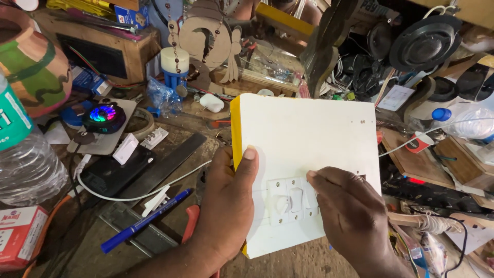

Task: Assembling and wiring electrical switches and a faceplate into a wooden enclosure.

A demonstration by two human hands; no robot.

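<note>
My left hand (226, 206) grips the left edge of a white square board (309, 139) with a yellow side, thumb on its top face. Set into the board's lower part is a white switch plate (289, 201) with a rocker switch. My right hand (350, 211) rests on the board beside the plate, fingertips pressing at its upper right corner. The board is held above a cluttered workbench.
A blue pen (144, 221), a black ruler (164, 167) and a white cable (128, 195) lie at left. A plastic bottle (25, 154) stands at far left, a painted clay pot (31, 62) behind it. Speakers (424, 44), wires and another bottle (465, 121) crowd the right.
</note>
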